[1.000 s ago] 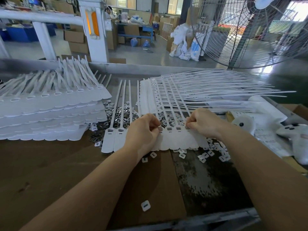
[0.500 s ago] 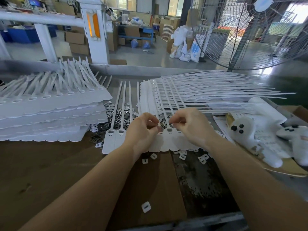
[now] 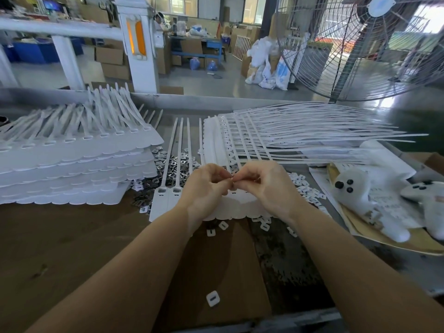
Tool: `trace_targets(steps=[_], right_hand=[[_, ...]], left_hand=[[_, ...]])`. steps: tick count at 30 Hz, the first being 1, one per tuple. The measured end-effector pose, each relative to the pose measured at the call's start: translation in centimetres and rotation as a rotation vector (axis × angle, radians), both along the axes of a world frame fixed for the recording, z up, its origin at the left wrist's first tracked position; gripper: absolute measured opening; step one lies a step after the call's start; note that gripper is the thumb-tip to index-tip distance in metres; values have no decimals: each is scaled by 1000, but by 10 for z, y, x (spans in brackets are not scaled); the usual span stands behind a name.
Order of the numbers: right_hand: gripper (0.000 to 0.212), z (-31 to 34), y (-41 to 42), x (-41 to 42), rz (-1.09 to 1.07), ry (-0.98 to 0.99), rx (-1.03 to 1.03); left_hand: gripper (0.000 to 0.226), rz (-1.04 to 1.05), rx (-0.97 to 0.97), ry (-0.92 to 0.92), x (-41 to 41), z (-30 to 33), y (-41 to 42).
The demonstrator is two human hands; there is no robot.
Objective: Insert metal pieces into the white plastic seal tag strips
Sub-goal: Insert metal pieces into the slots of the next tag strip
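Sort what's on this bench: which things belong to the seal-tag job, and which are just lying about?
Job: white plastic seal tag strip under both hands; left hand and right hand, fingertips meeting; loose small metal pieces; stacked white tag sheets; small white square clips.

Lying about: white plush toys; large wire-guard fan.
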State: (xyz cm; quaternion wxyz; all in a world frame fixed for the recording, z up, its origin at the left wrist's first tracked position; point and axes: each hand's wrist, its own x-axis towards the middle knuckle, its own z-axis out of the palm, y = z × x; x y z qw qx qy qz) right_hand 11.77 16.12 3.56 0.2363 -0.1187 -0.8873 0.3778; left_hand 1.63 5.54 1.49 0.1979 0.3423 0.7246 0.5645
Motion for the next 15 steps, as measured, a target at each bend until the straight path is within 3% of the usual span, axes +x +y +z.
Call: trace_targets(steps=[2,8,15], right_hand=[[9,-2,2,0,-35,-12,47],[11,0,24,11,-189,-32,30],[10,10,54,32,-300,-182,137]], left_hand=[[4,-5,-35,61,3,-1,1],[11,-16,-206,527,13,-11,1],[14,-14,-275,590,14,-13,4]])
